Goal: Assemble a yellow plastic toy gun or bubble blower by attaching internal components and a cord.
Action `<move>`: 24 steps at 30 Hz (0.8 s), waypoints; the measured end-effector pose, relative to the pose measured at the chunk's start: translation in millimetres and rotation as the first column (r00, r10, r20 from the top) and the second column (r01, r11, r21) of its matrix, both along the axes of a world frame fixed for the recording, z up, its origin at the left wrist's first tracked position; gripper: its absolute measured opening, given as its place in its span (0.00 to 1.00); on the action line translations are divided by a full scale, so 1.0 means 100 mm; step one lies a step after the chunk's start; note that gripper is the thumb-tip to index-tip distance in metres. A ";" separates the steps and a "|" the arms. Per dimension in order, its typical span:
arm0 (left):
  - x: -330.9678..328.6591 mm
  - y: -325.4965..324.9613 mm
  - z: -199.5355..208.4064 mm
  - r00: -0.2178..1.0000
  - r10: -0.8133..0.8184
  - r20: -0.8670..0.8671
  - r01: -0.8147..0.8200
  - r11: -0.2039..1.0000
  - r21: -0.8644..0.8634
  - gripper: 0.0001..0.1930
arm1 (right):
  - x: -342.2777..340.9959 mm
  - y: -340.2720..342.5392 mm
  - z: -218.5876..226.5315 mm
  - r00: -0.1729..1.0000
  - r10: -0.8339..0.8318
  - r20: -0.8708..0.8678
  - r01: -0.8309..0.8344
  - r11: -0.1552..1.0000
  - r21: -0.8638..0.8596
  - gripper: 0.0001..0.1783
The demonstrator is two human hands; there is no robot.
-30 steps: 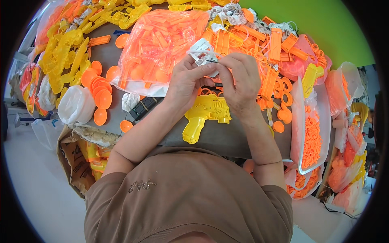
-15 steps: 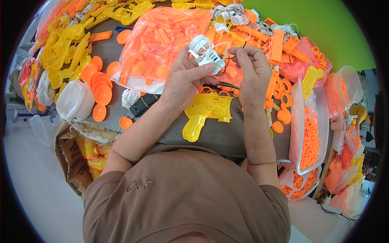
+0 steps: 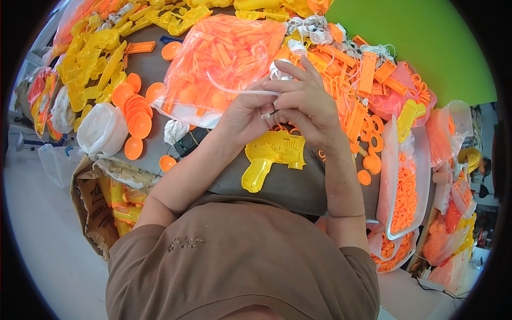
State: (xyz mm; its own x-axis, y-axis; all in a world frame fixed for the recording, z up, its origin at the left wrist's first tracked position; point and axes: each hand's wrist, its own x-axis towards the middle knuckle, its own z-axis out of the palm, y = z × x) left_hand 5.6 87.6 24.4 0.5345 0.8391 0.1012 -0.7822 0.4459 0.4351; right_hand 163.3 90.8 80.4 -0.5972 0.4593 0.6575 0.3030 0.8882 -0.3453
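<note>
Both of my hands meet above the middle of the table. My left hand (image 3: 246, 114) is closed around a white plastic part (image 3: 281, 69), which shows only in pieces behind the fingers. A thin translucent tube (image 3: 229, 90) curves out to the left over my left hand. Its near end runs into the fingers of my right hand (image 3: 309, 104), which look pinched on it, with other fingers raised. A small dark bit shows between the hands. Just below them lies a yellow toy gun shell half (image 3: 273, 152), grip toward me.
A clear bag of orange parts (image 3: 224, 48) lies behind my hands. Orange cups (image 3: 140, 125) and a white bag (image 3: 101, 130) are at left, above a carton (image 3: 96, 205). At right stand orange pieces and a clear bin (image 3: 386, 213) of small orange parts.
The translucent tube now shows across my hands. My right hand has moved left against my left hand, and the white plastic part is now mostly covered. The view has shifted slightly.
</note>
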 end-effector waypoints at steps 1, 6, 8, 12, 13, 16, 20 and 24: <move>0.01 0.01 0.01 0.998 0.018 -0.059 -0.020 0.999 -0.043 0.19 | 0.00 0.01 0.01 0.997 0.013 -0.079 -0.020 0.996 -0.084 0.08; -0.02 0.07 -0.03 0.991 -0.095 0.092 0.093 0.995 0.025 0.22 | 0.07 0.02 0.02 0.982 0.040 -0.182 -0.087 0.962 -0.258 0.06; -0.04 0.09 0.01 0.985 -0.138 0.106 0.136 0.990 0.031 0.24 | 0.10 0.02 0.01 0.981 0.080 -0.174 -0.136 0.932 -0.336 0.06; -0.07 0.07 0.08 0.991 -0.132 0.033 0.129 0.988 0.079 0.31 | 0.11 0.04 -0.01 0.974 0.120 -0.193 -0.186 0.908 -0.376 0.02; -0.08 0.06 0.09 0.995 -0.080 -0.054 0.087 0.988 0.130 0.35 | 0.12 0.06 -0.02 0.972 0.094 -0.216 -0.173 0.910 -0.377 0.04; -0.07 0.08 0.09 0.995 -0.038 -0.092 0.058 0.971 0.233 0.43 | 0.07 0.03 0.00 0.941 0.019 -0.338 -0.171 0.888 -0.427 0.05; 0.00 -0.05 0.22 0.934 0.210 -0.288 -0.122 0.948 0.294 0.48 | -0.04 -0.02 -0.03 0.890 -0.299 -0.346 0.133 0.893 -0.429 0.05; 0.03 -0.10 0.22 0.912 0.306 -0.273 -0.243 0.940 0.240 0.47 | -0.10 -0.06 -0.04 0.864 -0.445 -0.238 0.437 0.895 -0.086 0.06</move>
